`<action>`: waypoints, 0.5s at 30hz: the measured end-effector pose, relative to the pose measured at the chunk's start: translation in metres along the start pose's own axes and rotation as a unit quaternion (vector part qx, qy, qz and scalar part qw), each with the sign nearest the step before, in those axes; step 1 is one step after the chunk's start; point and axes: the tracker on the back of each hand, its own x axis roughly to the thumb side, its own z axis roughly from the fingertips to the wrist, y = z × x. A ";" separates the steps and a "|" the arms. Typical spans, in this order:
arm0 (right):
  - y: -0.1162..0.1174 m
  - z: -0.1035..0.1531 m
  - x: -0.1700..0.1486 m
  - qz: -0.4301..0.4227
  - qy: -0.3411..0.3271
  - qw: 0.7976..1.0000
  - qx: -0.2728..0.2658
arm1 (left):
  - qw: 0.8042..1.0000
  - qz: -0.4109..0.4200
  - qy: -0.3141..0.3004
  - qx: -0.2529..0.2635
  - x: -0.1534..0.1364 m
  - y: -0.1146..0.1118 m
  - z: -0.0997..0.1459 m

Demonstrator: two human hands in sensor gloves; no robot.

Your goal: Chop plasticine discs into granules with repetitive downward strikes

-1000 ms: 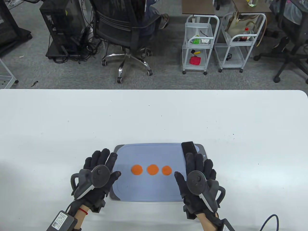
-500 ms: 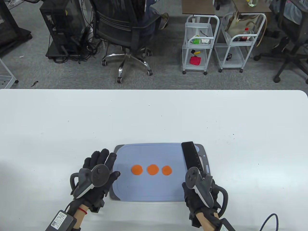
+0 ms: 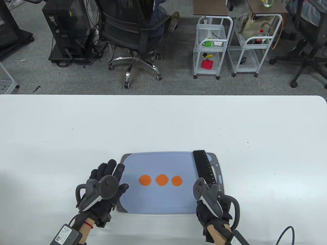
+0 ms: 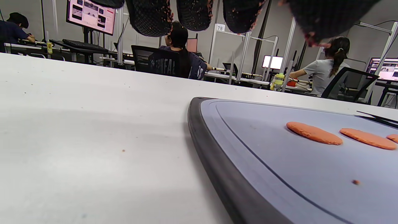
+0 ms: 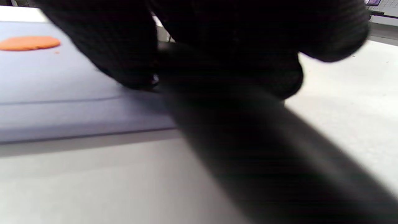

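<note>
Since the earlier frame the right hand [image 3: 217, 204] has been drawn back toward the near edge and rolled over the near end of the black ruler [image 3: 205, 167]; the ruler's graduated face is now exposed. In the right wrist view the fingers [image 5: 124, 46] are seen curled around the ruler's dark body. The left hand [image 3: 102, 188] lies flat with fingers spread apart at the left rim of the grey cutting board [image 3: 158, 204], on the table [image 3: 163, 122]. Three flat round orange plasticine discs [image 3: 161, 180] are noted in a row mid-board, uncut, between both hands and touched by neither.
</note>
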 end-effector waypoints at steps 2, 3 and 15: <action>-0.001 -0.001 -0.001 0.003 -0.002 1.000 -0.007 | 1.000 0.003 -0.001 0.004 0.000 0.002 0.001; -0.001 -0.001 -0.001 0.003 0.000 1.000 -0.010 | 1.000 0.006 -0.001 0.005 0.000 0.003 0.001; -0.007 -0.011 -0.033 -0.128 0.053 0.990 0.015 | 1.000 -0.005 -0.005 -0.006 0.003 0.002 0.001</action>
